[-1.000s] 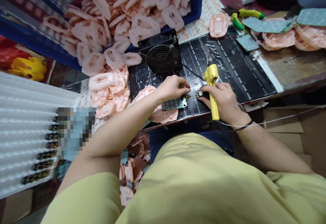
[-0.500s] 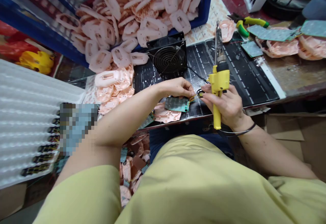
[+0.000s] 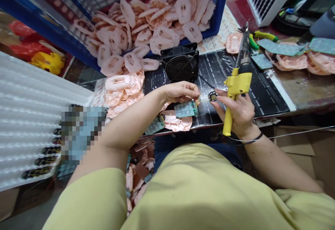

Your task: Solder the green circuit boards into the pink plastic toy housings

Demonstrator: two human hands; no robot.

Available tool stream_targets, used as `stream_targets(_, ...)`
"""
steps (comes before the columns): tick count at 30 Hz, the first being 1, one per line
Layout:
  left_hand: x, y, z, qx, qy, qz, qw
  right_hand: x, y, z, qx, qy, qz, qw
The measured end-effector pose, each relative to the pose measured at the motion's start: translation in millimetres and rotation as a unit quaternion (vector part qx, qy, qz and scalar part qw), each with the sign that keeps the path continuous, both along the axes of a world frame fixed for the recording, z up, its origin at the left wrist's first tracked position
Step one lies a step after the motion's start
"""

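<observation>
Green circuit board (image 3: 185, 110), small and rectangular w/ a silvery-teal face and tiny components along its right edge, hangs tilted just above the front edge of the tabletop (image 3: 309, 83). It is pinched at its top right corner by the left hand (image 3: 180, 92), fingers closed on it. Thin yellowish wires run from that corner to a small round speaker (image 3: 213, 96), black w/ a metallic centre, held btwn thumb and fingertips of the right hand (image 3: 239, 113). Same hand is also wrapped around a yellow soldering iron (image 3: 235, 88): pistol-style, handle down thru the palm, dark metal barrel pointing up and away, tip well clear of the board. Board and speaker sit close together mid-frame, over a black mat (image 3: 251, 83) w/ white print. Under the board a pink plastic shell (image 3: 179, 122) lies flat at the mat's front edge. Black cooling fan (image 3: 181, 66) stands just behind the left hand, up against a blue crate (image 3: 221, 6) full of pink shells (image 3: 157, 27); some spill onto the tabletop to the left. Green-yellow pliers (image 3: 261, 35) and more boards lie far right, well apart. White ribbed tray (image 3: 31, 111) at left side.
</observation>
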State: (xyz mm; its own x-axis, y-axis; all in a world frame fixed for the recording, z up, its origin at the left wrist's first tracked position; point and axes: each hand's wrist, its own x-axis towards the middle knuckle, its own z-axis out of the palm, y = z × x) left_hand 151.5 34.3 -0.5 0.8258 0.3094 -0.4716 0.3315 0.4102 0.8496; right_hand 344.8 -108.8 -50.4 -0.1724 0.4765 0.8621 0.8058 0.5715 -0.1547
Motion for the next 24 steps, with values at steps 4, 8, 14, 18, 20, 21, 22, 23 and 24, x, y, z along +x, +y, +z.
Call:
stream_targets(4, -11.7, 0.5, 2.1, 0.004, -0.025, 0.025, 0.999, -5.0, 2.0, 4.0, 0.013, 0.004, -0.011, 1.000)
stream_targets(8, -22.0, 0.2, 7.7, 0.055, -0.013, 0.058, 0.997, -12.1, 6.6, 8.1, 0.018, -0.007, -0.016, 1.000)
stream_targets(14, -37.8, -10.2, 17.5, 0.168, 0.001, 0.098, 0.981, -22.1, 13.6, 10.5, 0.003, -0.019, -0.034, 0.999)
stream_targets(18, -40.6, -26.8, 23.8, 0.250, -0.011, 0.148, 0.957, -27.1, 14.3, 9.8, -0.004, -0.028, -0.035, 0.999)
stream_targets(20, -42.4, -33.4, 24.6, 0.277, -0.015, 0.193, 0.941, -30.1, 13.8, 9.4, -0.007, -0.026, -0.031, 0.999)
stream_targets(21, -44.6, -35.7, 24.3, 0.278, -0.015, 0.215, 0.936, -31.9, 13.8, 9.2, -0.009, -0.023, -0.027, 0.999)
stream_targets(22, -47.9, -37.3, 23.7, 0.271, -0.016, 0.236, 0.933, -33.8, 14.0, 9.2, -0.012, -0.020, -0.021, 1.000)
stream_targets(23, -52.3, -38.4, 23.0, 0.259, -0.021, 0.252, 0.932, -35.9, 14.6, 9.4, -0.017, -0.015, -0.014, 1.000)
stream_targets(24, -57.6, -39.4, 22.5, 0.244, -0.029, 0.264, 0.933, -38.5, 15.6, 9.8, -0.026, -0.013, -0.004, 1.000)
